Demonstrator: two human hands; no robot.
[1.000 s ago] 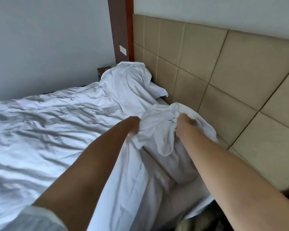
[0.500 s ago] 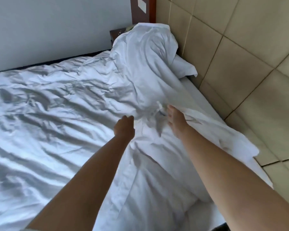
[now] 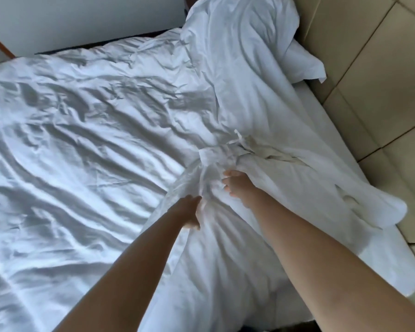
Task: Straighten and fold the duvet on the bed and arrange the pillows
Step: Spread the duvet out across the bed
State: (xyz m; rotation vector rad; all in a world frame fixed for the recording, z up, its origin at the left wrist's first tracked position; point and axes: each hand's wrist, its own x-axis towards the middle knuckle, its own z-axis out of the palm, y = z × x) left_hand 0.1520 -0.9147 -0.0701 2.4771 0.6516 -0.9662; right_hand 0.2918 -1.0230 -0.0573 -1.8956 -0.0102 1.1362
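Two hands gather a bunched white duvet on a bed beside a padded headboard.

The rumpled duvet (image 3: 86, 144) covers the bed, one only. Left hand (image 3: 189, 212) and right hand (image 3: 237, 188) each close their grip on its gathered edge, right of centre. A second ago that edge was held aloft; now it lies lowered onto the bed, so straightening has begun. One pillow (image 3: 302, 65) shows far right, against the headboard (image 3: 369, 68).

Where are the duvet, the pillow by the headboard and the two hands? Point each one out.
duvet (image 3: 86, 149): head view, on its wrinkled middle.
pillow (image 3: 304, 65): head view, on the corner sticking out from under the duvet.
left hand (image 3: 189, 212): head view, on its back.
right hand (image 3: 237, 188): head view, on its knuckles.
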